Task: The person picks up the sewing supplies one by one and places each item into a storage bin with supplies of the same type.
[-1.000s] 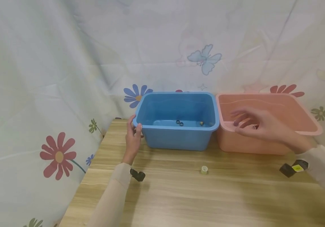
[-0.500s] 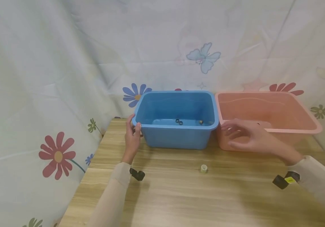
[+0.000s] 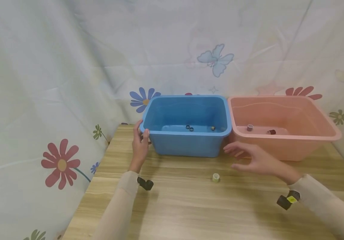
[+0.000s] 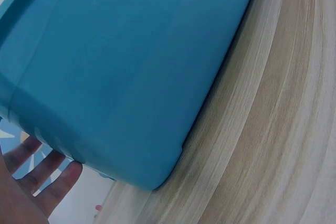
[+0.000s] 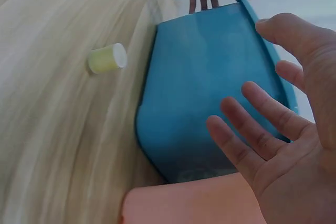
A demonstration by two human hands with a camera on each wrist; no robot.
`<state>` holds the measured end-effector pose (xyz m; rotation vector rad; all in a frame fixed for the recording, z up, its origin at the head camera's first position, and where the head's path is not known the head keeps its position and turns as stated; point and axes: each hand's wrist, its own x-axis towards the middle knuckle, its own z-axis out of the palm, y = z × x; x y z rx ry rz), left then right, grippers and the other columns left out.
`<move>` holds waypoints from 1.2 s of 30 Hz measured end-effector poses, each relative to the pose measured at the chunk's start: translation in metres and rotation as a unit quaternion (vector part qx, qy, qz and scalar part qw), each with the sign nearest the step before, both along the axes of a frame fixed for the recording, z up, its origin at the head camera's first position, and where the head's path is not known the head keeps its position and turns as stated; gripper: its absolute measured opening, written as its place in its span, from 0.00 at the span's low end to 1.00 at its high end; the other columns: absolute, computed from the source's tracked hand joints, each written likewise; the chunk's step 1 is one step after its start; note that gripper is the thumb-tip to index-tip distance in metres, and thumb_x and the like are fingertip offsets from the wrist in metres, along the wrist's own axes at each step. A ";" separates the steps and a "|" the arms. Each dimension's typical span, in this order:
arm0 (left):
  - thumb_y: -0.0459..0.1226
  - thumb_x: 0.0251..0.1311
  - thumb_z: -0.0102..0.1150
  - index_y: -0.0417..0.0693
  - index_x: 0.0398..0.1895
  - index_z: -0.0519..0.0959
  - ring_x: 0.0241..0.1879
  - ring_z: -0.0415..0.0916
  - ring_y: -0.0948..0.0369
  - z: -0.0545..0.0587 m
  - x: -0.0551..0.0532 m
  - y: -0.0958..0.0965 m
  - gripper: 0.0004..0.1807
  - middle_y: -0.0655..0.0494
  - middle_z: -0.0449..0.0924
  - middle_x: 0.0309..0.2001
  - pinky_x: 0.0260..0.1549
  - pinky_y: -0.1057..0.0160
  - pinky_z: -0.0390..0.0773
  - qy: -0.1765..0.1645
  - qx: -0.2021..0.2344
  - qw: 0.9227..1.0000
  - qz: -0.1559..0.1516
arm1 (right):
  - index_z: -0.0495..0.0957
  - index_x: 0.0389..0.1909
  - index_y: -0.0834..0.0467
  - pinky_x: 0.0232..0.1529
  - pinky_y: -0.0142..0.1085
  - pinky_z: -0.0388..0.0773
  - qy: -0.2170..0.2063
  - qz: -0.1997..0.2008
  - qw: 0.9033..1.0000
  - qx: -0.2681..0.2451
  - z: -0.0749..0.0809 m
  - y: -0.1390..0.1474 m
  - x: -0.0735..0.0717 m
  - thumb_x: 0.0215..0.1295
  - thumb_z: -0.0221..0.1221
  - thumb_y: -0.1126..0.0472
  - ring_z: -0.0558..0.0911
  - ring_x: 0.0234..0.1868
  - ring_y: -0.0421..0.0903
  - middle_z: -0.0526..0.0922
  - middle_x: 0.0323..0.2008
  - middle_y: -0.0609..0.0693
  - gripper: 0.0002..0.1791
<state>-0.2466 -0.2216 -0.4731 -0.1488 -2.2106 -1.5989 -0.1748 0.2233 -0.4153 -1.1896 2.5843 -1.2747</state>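
Observation:
At the near left corner of the blue plastic tub [image 3: 187,144], my left hand [image 3: 139,146] grips the rim, its thumb in front. In the left wrist view, several fingers [image 4: 50,179] lie along the tub's end wall. My right hand [image 3: 254,158] hangs over the table before the pink tub [image 3: 283,146], fingers spread and holding nothing. Left of it, a small pale yellow-green cylinder [image 3: 216,177] with a white end stands on the table; it also shows in the right wrist view [image 5: 107,59].
Inside the blue tub lie two small dark rings [image 3: 188,127] and a brownish piece [image 3: 213,128]. Two dark red cylinders, one upright [image 3: 250,127] and one on its side [image 3: 271,132], are in the pink tub. The tubs stand side by side on a wooden table [image 3: 184,206] before a floral curtain [image 3: 172,43].
My right hand has moved from over the pink tub leftward and toward me, coming down in front of it, so its dark red cylinders now show. The left hand stays on the blue tub.

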 end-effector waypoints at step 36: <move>0.57 0.76 0.46 0.77 0.76 0.57 0.55 0.79 0.47 -0.001 -0.002 0.000 0.28 0.42 0.74 0.67 0.43 0.38 0.84 -0.005 -0.004 1.000 0.010 | 0.80 0.56 0.51 0.49 0.47 0.79 -0.043 0.070 0.991 0.110 -0.079 -0.030 -0.018 0.58 0.75 0.55 0.77 0.48 0.51 0.79 0.50 0.49 0.25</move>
